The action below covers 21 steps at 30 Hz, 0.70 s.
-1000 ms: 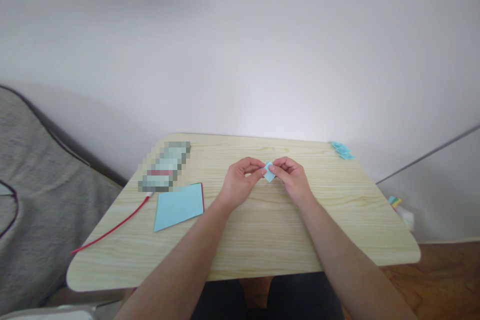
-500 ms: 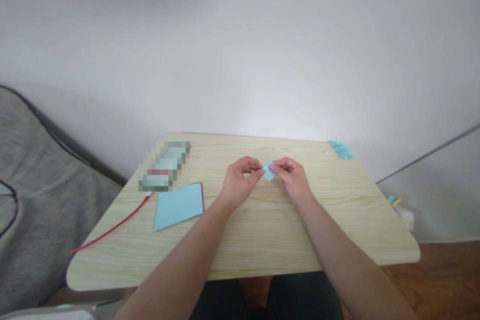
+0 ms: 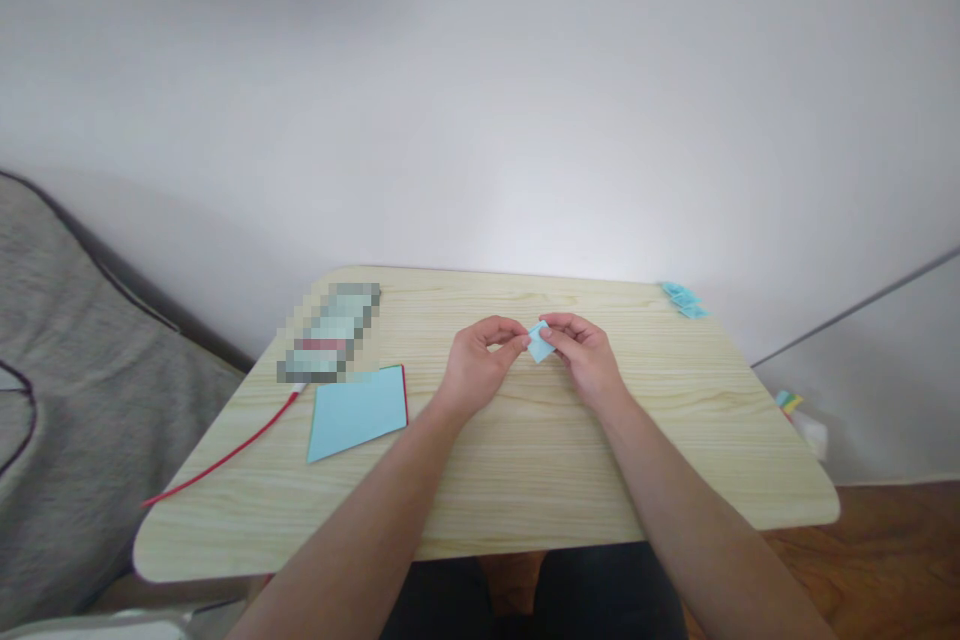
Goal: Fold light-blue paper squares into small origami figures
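Between my two hands is a small folded piece of light blue paper (image 3: 540, 348), held up over the middle of the table. My left hand (image 3: 484, 358) pinches its left corner between thumb and forefinger. On the other side, my right hand (image 3: 586, 352) grips its right edge, the thumb lying on the face of the paper. Fingertips behind the paper are partly hidden. A stack of light blue paper sheets (image 3: 358, 412), with red and green edges showing, lies to the left of my left forearm.
Several folded light blue paper pieces (image 3: 684, 301) lie at the table's back right corner. A blurred-out phone-like device (image 3: 330, 332) with a red cable (image 3: 225, 460) rests at the left. The pale wooden table (image 3: 517, 500) meets a white wall (image 3: 480, 120); grey fabric (image 3: 82, 400) hangs left.
The folded paper has shifted very slightly to the right and tilted a little in my fingers. Both hands keep their pinch; everything else stays in place.
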Available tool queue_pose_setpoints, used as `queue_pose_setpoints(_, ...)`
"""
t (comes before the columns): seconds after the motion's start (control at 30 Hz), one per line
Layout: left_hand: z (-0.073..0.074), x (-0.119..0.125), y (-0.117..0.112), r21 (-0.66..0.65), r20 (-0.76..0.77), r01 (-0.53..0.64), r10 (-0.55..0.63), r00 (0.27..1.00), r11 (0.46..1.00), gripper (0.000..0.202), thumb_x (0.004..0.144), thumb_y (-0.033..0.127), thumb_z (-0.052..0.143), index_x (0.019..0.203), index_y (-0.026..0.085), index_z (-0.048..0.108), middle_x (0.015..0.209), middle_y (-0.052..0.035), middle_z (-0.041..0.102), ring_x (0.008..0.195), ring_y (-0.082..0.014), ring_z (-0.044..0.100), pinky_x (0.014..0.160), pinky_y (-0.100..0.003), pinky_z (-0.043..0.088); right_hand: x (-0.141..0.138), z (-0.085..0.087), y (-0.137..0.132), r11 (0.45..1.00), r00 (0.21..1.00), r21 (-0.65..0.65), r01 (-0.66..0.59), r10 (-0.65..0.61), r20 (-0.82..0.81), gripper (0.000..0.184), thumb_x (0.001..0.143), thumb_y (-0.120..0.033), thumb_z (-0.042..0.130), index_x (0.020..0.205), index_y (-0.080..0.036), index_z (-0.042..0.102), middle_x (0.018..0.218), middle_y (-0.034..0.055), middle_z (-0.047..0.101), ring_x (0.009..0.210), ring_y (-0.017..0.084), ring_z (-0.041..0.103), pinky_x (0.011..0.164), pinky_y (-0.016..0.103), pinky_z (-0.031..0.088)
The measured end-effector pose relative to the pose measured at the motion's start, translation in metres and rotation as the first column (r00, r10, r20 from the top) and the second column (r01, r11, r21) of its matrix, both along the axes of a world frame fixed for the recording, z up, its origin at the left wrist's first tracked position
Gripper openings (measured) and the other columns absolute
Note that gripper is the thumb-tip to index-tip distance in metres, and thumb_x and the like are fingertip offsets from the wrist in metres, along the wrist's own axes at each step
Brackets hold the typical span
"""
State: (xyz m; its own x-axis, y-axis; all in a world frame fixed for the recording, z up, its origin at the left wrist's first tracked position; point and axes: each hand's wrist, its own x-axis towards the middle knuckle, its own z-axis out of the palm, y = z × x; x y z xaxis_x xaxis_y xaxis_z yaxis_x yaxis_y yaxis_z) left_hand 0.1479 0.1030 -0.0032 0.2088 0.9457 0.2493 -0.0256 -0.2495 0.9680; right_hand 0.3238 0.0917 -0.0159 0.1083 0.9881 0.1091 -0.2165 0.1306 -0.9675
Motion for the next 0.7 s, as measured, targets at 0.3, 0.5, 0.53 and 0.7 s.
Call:
queue_pose_setpoints(0.3,0.0,0.0,0.0,0.074,-0.04,0.005,-0.003,0.999,0.997,0.014,0.083,0.033,0.071,0.087,0.019,0.072,0.085,-0.0038,0.074,0.082,-0.0186,0.07,0.081,-0.031,0.053,0.001,0.0,0.0,1.0,1.0,-0.017,0.018,-0.018,0.023,0.026,0.07,-0.037,0.085,0.089,-0.022,0.076,0.079,0.0006,0.074,0.071,0.017,0.066,0.072,0.031,0.053)
queue_pose_setpoints(0.5,-0.002,-0.004,0.002,0.163,-0.168,-0.046,0.073,0.983,0.986,0.013,0.078,0.024,0.072,0.091,0.023,0.073,0.086,-0.0009,0.074,0.082,-0.0184,0.067,0.081,-0.031,0.049,0.001,0.004,-0.002,0.999,0.987,0.004,-0.051,0.049,0.154,0.029,0.074,-0.032,0.082,0.099,-0.023,0.071,0.073,-0.0016,0.072,0.069,0.016,0.065,0.069,0.029,0.05)
queue_pose_setpoints(0.53,-0.003,-0.005,0.003,0.191,-0.212,-0.051,0.092,0.973,0.98,0.012,0.078,0.023,0.071,0.089,0.023,0.073,0.086,-0.0007,0.074,0.083,-0.0189,0.066,0.082,-0.032,0.048,0.001,0.006,-0.004,0.998,0.98,-0.005,-0.065,0.065,0.187,0.031,0.074,-0.032,0.081,0.102,-0.023,0.07,0.073,-0.002,0.072,0.068,0.016,0.065,0.068,0.029,0.049)
queue_pose_setpoints(0.7,-0.012,-0.007,0.013,0.221,-0.352,-0.11,0.185,0.918,0.969,0.012,0.079,0.019,0.062,0.076,0.023,0.073,0.078,-0.0014,0.071,0.077,-0.0194,0.061,0.076,-0.032,0.045,-0.002,0.009,-0.018,0.987,0.927,-0.113,-0.113,0.146,0.346,0.023,0.075,-0.03,0.079,0.091,-0.023,0.064,0.07,-0.0028,0.069,0.062,0.015,0.062,0.06,0.028,0.046)
